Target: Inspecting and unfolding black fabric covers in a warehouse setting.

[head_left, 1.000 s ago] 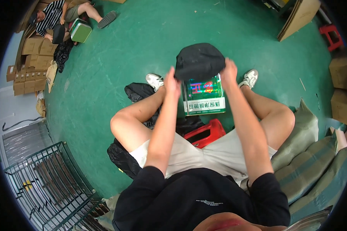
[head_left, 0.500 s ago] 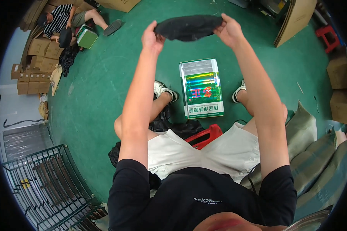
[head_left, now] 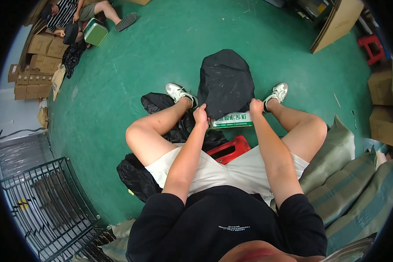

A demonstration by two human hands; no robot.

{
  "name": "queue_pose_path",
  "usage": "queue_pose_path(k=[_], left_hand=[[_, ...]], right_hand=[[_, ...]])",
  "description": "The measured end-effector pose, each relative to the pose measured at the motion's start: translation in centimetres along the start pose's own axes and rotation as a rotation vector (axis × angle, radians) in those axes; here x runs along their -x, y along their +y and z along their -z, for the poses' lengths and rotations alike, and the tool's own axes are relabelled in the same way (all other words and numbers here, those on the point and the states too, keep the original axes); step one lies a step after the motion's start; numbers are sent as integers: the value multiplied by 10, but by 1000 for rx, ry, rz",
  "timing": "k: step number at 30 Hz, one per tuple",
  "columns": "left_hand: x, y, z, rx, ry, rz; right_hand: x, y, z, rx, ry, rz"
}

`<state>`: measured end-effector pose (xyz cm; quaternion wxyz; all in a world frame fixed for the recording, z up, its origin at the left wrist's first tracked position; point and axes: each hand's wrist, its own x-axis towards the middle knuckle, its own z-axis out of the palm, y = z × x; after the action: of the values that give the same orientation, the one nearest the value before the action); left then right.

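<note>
A black cloth cover (head_left: 226, 81), rounded and slightly wrinkled, lies over the rectangular green and white tin (head_left: 233, 123) on the floor between my feet. Only the near end of the tin shows; the cloth hides the rest. My left hand (head_left: 201, 115) is closed on the near left edge of the cover. On the other side, my right hand (head_left: 256, 107) grips its near right edge. The fingertips of both hands are partly hidden.
Black bundled fabric (head_left: 137, 177) lies to my left, beside the red stool (head_left: 229, 149) under me. Woven sacks (head_left: 340, 190) stand at my right. A dark metal rack (head_left: 52, 205) is at the lower left. Far left, another person (head_left: 65, 17) sits by cartons (head_left: 39, 65).
The black cover has come down from in front of me onto the tin and spread out. Both hands have drawn back toward my body with its near edge in them.
</note>
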<state>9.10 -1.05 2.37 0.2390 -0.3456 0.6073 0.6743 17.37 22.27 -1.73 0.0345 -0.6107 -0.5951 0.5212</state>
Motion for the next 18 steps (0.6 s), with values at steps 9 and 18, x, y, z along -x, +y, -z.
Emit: queue_pose_path(k=[9,18], left_hand=[[14,-16,28,-444,16,-154],[-20,30,-17,-842,258,-934]], right_hand=[[53,-5,19,351,91,-95],[74,-19,17,428,96,-155]])
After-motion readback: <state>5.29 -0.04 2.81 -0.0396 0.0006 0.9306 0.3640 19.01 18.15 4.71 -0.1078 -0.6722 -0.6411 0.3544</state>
